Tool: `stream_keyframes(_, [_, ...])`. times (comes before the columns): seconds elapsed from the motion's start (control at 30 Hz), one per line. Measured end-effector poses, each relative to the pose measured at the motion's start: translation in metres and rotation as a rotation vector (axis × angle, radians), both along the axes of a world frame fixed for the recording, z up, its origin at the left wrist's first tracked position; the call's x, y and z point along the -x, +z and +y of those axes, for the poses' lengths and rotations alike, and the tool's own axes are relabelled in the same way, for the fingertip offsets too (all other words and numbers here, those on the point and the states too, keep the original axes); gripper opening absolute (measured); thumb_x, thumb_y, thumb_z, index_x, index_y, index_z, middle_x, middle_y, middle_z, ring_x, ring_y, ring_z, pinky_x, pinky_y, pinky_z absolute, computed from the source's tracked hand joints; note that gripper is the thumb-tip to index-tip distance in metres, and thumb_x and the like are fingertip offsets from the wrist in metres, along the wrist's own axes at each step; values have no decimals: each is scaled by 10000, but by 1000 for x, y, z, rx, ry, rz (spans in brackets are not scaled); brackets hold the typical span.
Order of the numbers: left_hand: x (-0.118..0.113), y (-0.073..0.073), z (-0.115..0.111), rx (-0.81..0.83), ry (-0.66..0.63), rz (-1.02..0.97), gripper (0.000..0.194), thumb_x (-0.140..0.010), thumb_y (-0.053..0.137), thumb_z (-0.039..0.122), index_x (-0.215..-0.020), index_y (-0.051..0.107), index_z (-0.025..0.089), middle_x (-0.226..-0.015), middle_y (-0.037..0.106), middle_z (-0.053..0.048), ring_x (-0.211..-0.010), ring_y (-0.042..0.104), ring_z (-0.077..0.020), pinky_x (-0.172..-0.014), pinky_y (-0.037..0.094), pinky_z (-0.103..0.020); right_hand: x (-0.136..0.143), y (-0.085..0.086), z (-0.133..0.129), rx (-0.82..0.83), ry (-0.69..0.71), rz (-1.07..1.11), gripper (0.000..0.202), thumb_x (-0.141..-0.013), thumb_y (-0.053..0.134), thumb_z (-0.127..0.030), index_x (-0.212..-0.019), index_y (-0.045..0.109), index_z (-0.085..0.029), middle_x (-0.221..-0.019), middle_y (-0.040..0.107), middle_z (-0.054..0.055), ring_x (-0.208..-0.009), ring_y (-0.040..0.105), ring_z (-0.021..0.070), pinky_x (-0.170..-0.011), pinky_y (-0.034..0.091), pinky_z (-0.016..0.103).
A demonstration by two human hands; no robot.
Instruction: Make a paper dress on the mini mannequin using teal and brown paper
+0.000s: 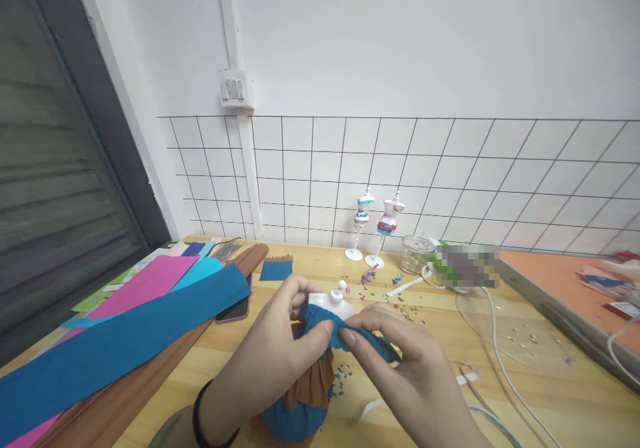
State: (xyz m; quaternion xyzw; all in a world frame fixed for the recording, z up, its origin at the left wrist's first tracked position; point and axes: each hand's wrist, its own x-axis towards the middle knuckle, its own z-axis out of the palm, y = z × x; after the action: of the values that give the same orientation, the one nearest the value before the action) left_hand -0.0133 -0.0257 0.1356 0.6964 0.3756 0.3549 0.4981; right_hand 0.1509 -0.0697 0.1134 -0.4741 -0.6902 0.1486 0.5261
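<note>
A small white dress form (327, 301) with a knobbed neck stands between my hands, dressed in blue and brown crinkled material. My left hand (285, 341) wraps round its side, thumb pressing the blue strip (320, 321) against the upper body. With thumb and fingers, my right hand (400, 355) pinches the same strip, whose loose end sticks out to the right. Below hang a gathered brown layer (313, 381) and a puffed blue skirt (295, 421). The form's lower part is out of sight.
Blue, brown, pink and turquoise sheets (165, 271) lie at the left, partly over a phone (233, 308). Two small dress forms (390, 225) and a glass jar (417, 255) stand at the back. Scraps, a small blue piece (277, 269) and white cables (495, 341) lie about.
</note>
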Motion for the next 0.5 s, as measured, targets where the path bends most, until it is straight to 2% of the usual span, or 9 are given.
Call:
stream_keyframes(0.27, [0,0,0,-11,8,25,122,-831,516,194,-932,463,239,-871,580,30,-863,561,-141,-738,436,-242,0,1,-3,197,38,142,176,-855,567,-350,-760,669,-243,-753,694,-18,-722,632,144,-664,495,212])
stream_keyframes(0.5, [0,-1,-4,-18,17,49,158,-816,525,196,-953,467,247,-876,572,26,-871,578,-155,-731,454,-252,0,6,-3,375,141,305,170,-792,629,-374,-784,735,-241,-776,743,9,-751,667,169,-690,529,239])
